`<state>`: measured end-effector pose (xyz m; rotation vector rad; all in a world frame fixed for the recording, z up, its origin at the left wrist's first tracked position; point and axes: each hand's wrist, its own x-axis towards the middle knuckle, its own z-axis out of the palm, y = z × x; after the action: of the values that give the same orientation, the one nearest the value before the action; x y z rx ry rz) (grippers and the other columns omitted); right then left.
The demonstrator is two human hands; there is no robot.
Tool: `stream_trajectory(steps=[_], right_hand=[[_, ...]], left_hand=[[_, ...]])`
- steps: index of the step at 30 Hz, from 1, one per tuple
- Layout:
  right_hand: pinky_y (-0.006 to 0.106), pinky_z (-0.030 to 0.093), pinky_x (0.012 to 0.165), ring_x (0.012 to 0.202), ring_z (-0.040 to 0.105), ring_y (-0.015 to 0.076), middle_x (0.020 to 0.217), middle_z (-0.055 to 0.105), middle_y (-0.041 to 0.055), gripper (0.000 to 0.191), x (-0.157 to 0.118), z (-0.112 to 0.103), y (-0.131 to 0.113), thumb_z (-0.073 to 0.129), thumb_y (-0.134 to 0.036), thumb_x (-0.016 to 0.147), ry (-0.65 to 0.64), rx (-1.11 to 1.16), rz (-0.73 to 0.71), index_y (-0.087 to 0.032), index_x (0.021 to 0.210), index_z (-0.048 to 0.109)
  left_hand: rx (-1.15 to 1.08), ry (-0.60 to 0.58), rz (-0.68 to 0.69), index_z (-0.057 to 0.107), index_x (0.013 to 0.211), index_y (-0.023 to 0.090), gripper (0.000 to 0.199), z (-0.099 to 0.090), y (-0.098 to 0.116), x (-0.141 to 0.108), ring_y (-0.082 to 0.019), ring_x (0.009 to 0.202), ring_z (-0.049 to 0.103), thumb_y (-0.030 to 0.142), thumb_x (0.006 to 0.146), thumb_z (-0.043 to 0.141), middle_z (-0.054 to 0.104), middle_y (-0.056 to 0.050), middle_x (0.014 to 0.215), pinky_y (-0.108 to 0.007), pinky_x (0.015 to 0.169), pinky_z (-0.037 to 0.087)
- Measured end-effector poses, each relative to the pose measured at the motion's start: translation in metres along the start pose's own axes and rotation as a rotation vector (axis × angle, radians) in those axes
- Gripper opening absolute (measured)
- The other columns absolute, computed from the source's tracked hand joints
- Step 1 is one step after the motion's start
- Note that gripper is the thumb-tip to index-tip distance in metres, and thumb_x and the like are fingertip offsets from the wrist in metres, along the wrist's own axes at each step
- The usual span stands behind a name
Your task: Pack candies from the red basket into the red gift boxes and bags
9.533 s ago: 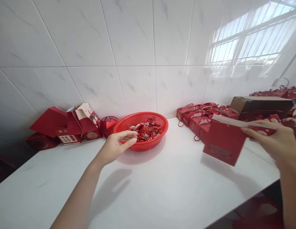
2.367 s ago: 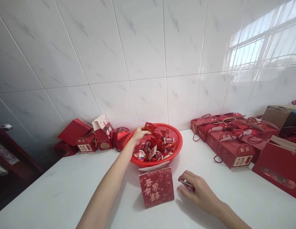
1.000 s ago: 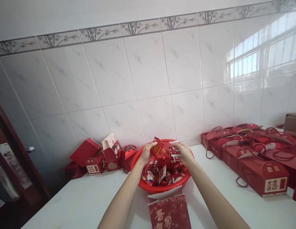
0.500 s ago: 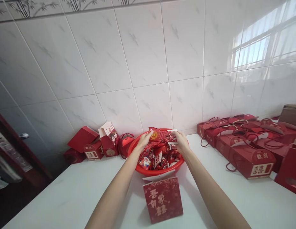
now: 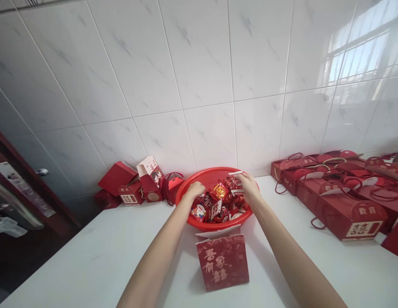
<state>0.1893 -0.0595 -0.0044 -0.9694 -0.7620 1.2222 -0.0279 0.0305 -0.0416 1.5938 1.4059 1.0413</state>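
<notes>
A red plastic basket (image 5: 199,174) full of wrapped candies (image 5: 215,208) stands against the wall. My left hand (image 5: 194,191) is inside its left side with the fingers curled down; whatever they hold, if anything, is hidden. At the right side, my right hand (image 5: 249,188) grips red candy packets (image 5: 234,183) with white edges, the thumb and fingers closed on them. A red packet with gold print (image 5: 220,191) lies on the heap between both hands. In front of the basket, between my forearms, an opened red gift box (image 5: 223,263) stands upright with its top flap raised.
Several closed red gift boxes (image 5: 349,218) with cord handles fill the right of the white table (image 5: 122,252). On the left, more red boxes (image 5: 118,179) and an open one (image 5: 150,182) lean near the tiled wall (image 5: 208,132).
My left hand has let go of the gold-printed packet, which now lies on the candies, and has moved lower into the basket. My right hand keeps its packets. The view has shifted slightly.
</notes>
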Motion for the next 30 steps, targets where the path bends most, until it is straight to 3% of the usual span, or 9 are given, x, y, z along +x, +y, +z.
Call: stream_trajectory(steps=[3, 6, 13, 18, 21, 25, 30], right_hand=[[0.022, 0.041, 0.041, 0.049, 0.054, 0.0117, 0.058, 0.062, -0.0039, 0.007, -0.001, -0.001, 0.000, 0.064, -0.024, 0.062, -0.002, -0.009, -0.011, -0.019, 0.066, 0.062], [0.023, 0.042, 0.042, 0.049, 0.055, 0.0120, 0.059, 0.062, -0.0035, 0.006, -0.002, -0.001, 0.000, 0.063, -0.024, 0.062, -0.007, -0.021, -0.009, -0.020, 0.065, 0.061], [0.023, 0.047, 0.047, 0.054, 0.058, 0.0131, 0.059, 0.062, -0.0028, 0.005, -0.004, -0.001, -0.002, 0.064, -0.023, 0.062, -0.027, -0.044, -0.014, -0.019, 0.064, 0.062], [0.023, 0.048, 0.047, 0.056, 0.060, 0.0137, 0.062, 0.064, -0.0020, 0.006, -0.005, -0.001, -0.001, 0.065, -0.024, 0.062, -0.035, -0.047, -0.017, -0.019, 0.065, 0.063], [0.023, 0.049, 0.045, 0.056, 0.061, 0.0147, 0.060, 0.063, -0.0018, 0.007, -0.005, 0.000, 0.001, 0.064, -0.024, 0.061, -0.036, -0.040, -0.017, -0.019, 0.065, 0.061], [0.023, 0.049, 0.043, 0.055, 0.061, 0.0146, 0.060, 0.065, -0.0014, 0.009, -0.003, 0.000, 0.003, 0.065, -0.025, 0.061, -0.050, -0.027, -0.024, -0.018, 0.067, 0.062], [0.020, 0.047, 0.044, 0.053, 0.059, 0.0115, 0.059, 0.064, -0.0026, 0.009, 0.001, -0.002, 0.005, 0.065, -0.025, 0.059, -0.045, 0.014, -0.054, -0.018, 0.064, 0.062]], left_hand=[[0.123, 0.007, -0.122, 0.040, 0.034, 0.023, 0.034, -0.003, -0.009, 0.003, -0.028, 0.063, 0.064, 0.002, 0.048, 0.064, 0.038, 0.002, 0.031, -0.032, 0.062, 0.042], [0.194, -0.012, -0.200, 0.045, 0.034, 0.023, 0.032, -0.003, -0.011, 0.003, -0.029, 0.057, 0.062, 0.001, 0.043, 0.067, 0.040, 0.001, 0.030, -0.035, 0.059, 0.042], [0.217, -0.101, -0.226, 0.055, 0.040, 0.021, 0.028, -0.005, -0.004, -0.006, -0.021, 0.045, 0.053, 0.003, 0.036, 0.077, 0.044, 0.003, 0.031, -0.033, 0.052, 0.040], [0.151, -0.149, -0.134, 0.062, 0.045, 0.019, 0.022, -0.005, 0.011, -0.016, -0.014, 0.041, 0.045, 0.003, 0.038, 0.075, 0.050, 0.005, 0.037, -0.028, 0.049, 0.035], [0.082, -0.094, -0.045, 0.070, 0.057, 0.018, 0.016, -0.003, 0.027, -0.020, -0.013, 0.046, 0.047, 0.009, 0.046, 0.077, 0.059, 0.003, 0.047, -0.028, 0.053, 0.037], [-0.110, 0.016, 0.103, 0.073, 0.071, 0.018, 0.025, 0.003, 0.046, -0.025, -0.017, 0.066, 0.060, 0.021, 0.048, 0.084, 0.071, -0.002, 0.072, -0.029, 0.069, 0.046], [-0.307, 0.072, 0.227, 0.073, 0.071, 0.017, 0.036, 0.007, 0.055, -0.029, -0.019, 0.075, 0.063, 0.036, 0.045, 0.088, 0.072, -0.004, 0.076, -0.032, 0.077, 0.050]])
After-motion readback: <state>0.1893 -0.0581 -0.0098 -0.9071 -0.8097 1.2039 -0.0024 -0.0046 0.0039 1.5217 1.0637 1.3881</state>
